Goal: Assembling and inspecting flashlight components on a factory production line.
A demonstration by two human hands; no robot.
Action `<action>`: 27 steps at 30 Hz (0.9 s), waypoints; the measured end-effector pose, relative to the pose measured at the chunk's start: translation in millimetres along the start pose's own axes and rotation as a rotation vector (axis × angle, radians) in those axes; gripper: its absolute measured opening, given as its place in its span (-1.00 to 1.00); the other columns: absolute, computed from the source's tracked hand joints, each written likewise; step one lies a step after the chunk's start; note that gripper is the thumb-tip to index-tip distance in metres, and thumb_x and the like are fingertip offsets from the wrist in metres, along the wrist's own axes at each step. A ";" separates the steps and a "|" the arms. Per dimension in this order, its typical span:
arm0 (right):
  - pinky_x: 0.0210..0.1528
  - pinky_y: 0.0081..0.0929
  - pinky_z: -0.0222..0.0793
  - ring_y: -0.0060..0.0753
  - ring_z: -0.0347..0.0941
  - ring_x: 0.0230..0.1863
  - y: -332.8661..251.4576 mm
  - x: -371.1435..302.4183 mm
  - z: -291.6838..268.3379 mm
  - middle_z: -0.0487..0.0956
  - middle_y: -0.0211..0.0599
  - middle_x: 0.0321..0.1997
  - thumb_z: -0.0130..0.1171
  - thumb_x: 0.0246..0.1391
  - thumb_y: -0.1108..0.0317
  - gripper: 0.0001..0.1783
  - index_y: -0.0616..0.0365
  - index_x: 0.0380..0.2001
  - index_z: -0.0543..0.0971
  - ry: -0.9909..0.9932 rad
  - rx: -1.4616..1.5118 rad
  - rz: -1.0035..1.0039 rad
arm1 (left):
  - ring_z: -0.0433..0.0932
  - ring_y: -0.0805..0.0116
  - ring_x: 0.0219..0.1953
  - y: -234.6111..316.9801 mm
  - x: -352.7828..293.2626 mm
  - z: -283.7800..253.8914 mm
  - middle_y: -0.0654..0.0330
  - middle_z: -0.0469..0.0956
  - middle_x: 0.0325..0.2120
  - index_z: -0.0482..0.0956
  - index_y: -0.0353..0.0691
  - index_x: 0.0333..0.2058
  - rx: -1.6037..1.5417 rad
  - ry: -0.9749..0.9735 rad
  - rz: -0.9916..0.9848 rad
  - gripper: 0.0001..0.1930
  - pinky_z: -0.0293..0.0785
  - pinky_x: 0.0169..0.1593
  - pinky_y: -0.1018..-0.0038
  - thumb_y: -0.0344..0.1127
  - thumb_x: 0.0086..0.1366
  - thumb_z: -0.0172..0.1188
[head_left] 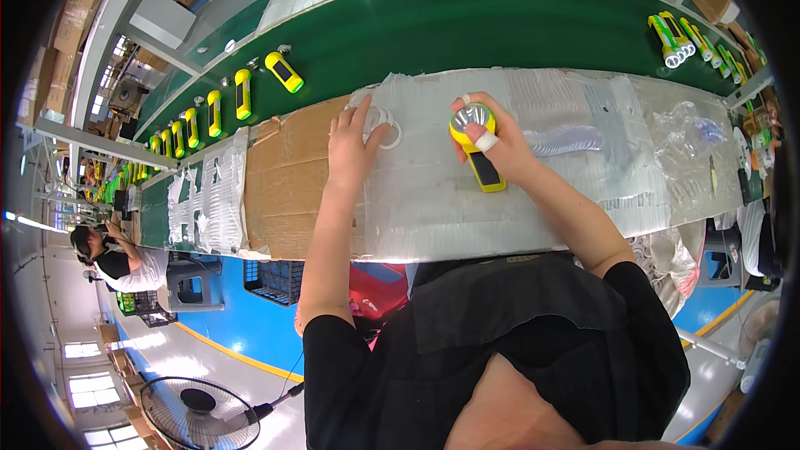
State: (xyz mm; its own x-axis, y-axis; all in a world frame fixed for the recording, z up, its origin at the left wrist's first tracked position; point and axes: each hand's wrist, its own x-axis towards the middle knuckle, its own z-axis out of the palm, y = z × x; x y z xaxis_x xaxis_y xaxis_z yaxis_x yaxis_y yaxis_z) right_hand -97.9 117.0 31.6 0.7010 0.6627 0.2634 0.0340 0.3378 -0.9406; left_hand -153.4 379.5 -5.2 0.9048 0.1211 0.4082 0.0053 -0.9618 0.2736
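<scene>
My right hand (pixel 500 137) is closed around a yellow and black flashlight (pixel 487 173), its shiny round reflector head turned up toward me. White wraps cover parts of the thumb and a finger on this hand. Over the plastic-covered work surface, my left hand (pixel 352 146) has its fingers apart. Beside its thumb lie white rings (pixel 390 135); the thumb seems to touch one, though I cannot tell for sure. To the right of the flashlight, a row of clear, thin plastic discs (pixel 567 142) lies on the sheet.
Several yellow flashlights (pixel 242 93) line the green belt (pixel 417 25) at the left beyond the work surface. More flashlights (pixel 671 40) stand grouped at the far right. Brown cardboard (pixel 283 175) covers the left part. A co-worker (pixel 133 262) sits at far left, near a fan (pixel 198 402).
</scene>
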 end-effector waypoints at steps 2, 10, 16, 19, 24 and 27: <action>-0.36 -0.56 0.37 -0.57 0.40 -0.47 1.2 -0.2 -4.5 0.48 -0.34 -0.42 0.04 0.25 0.32 -0.74 0.07 -0.02 0.37 0.007 -0.019 -0.014 | 0.47 0.14 0.02 24.6 8.0 -12.8 0.02 0.46 0.00 0.36 -0.22 0.18 -0.406 0.010 -0.170 -0.42 0.49 -0.05 0.31 -0.22 0.22 0.32; -0.37 -0.54 0.42 -0.54 0.44 -0.43 4.2 -1.7 -5.0 0.48 -0.34 -0.34 0.11 0.20 0.31 -0.68 0.09 -0.01 0.37 -0.006 0.000 -0.048 | 0.48 0.24 0.01 109.7 6.5 -47.8 0.10 0.48 -0.03 0.58 -0.25 -0.28 -1.046 0.115 0.244 -0.77 0.46 0.00 0.37 -0.48 0.07 0.40; -0.36 -0.52 0.46 -0.51 0.47 -0.39 10.4 -2.6 -9.6 0.47 -0.29 -0.21 0.07 0.16 0.34 -0.64 0.12 0.02 0.35 -0.039 0.038 -0.071 | 0.48 0.31 -0.17 116.8 7.7 -43.7 0.20 0.51 -0.15 0.69 -0.12 -0.29 -0.648 0.172 0.328 -0.69 0.42 -0.26 0.46 -0.37 -0.10 0.51; -0.22 -0.47 0.48 -0.45 0.50 -0.27 8.9 -5.3 -13.4 0.48 -0.27 -0.17 0.07 0.20 0.29 -0.60 0.12 0.08 0.33 -0.088 0.103 -0.009 | 0.45 0.30 -0.18 116.7 7.5 -44.6 0.22 0.51 -0.16 0.70 -0.09 -0.28 -0.604 0.192 0.376 -0.67 0.37 -0.32 0.46 -0.33 -0.10 0.51; 0.14 -0.40 0.33 -0.34 0.44 0.06 -2.8 -4.1 -21.1 0.52 -0.28 0.00 0.18 0.19 0.19 -0.42 0.10 0.23 0.31 -0.011 -0.125 -0.299 | 0.45 0.23 -0.16 126.0 9.2 -50.6 0.22 0.51 -0.19 0.70 -0.04 -0.26 -0.585 0.121 0.386 -0.65 0.41 -0.24 0.39 -0.30 -0.12 0.51; 0.14 -0.40 0.34 -0.35 0.46 0.04 -29.0 -4.9 -51.3 0.54 -0.32 0.02 0.35 0.03 0.25 -0.37 0.09 0.18 0.41 -0.149 -0.576 -0.353 | 0.48 0.17 -0.12 128.5 8.4 -50.5 0.19 0.52 -0.17 0.66 -0.03 -0.20 -0.584 0.043 0.369 -0.61 0.44 -0.18 0.33 -0.30 -0.09 0.50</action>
State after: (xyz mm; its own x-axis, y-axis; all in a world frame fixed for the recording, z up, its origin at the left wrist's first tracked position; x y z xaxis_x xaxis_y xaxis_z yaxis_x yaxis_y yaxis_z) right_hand -65.8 69.6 46.6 0.4744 0.6772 0.5624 0.6438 0.1689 -0.7463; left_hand -166.6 269.3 77.3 0.7856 -0.1670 0.5958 -0.5406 -0.6536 0.5296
